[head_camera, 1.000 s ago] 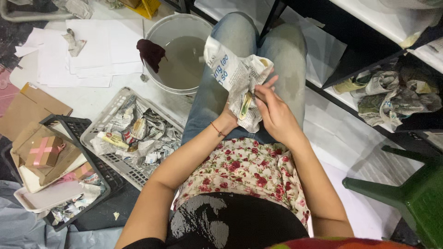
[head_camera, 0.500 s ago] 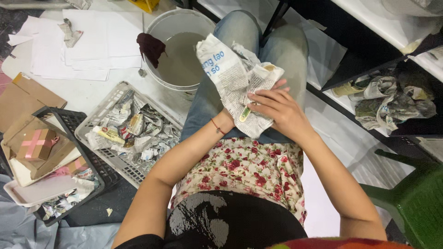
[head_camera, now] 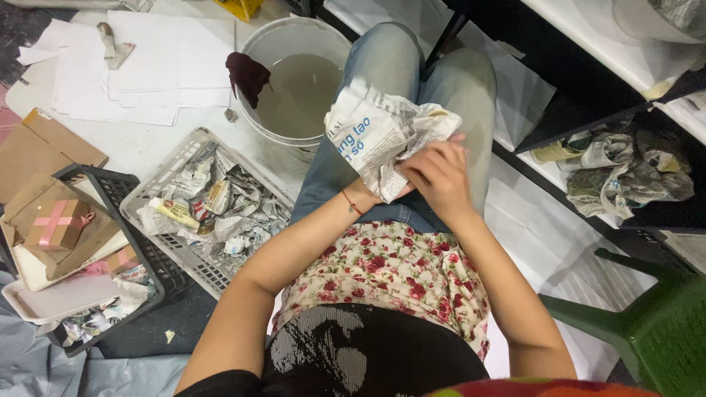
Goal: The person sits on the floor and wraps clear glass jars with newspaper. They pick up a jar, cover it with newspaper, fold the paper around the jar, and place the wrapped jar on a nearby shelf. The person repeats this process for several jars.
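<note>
Newsprint, grey-white and crumpled, with some blue lettering on one fold, fills both hands over the person's lap; this crumpled sheet of newspaper (head_camera: pixel 382 136) rests against the blue-jeaned thighs. Right hand (head_camera: pixel 440 176) lies on top of the wad, fingers curled in and pressing on its near edge; left hand (head_camera: pixel 379 192) is mostly hidden beneath the paper, only the wrist with a thin red string bracelet (head_camera: pixel 351 202) showing, so its grip cannot be told for certain — it appears to cup the sheet from below.

Judging from this, the step in hand is the working of the sheet — scrunching or pulling it apart — and it looks about midway, the wad being creased but whole; a next move would call for a firm pinch from both hands on opposite edges, with care that loose pieces do not drop to the floor.

Just ahead of the hands, beyond the knees, stands a round white plastic bucket (head_camera: pixel 259 50) of murky grey water, a dark maroon rag (head_camera: pixel 248 76) draped over its rim; to the left of the hands, a pale grey plastic mesh tray (head_camera: pixel 193 259) holds a heap of torn newspaper scraps (head_camera: pixel 220 207); farther left, a black plastic crate (head_camera: pixel 140 246) and a small brown cardboard box with a pink ribbon cross (head_camera: pixel 55 224); to the right, more balled newspaper (head_camera: pixel 625 173) on a low shelf, and a green plastic chair (head_camera: pixel 662 323) near the right elbow.
</note>
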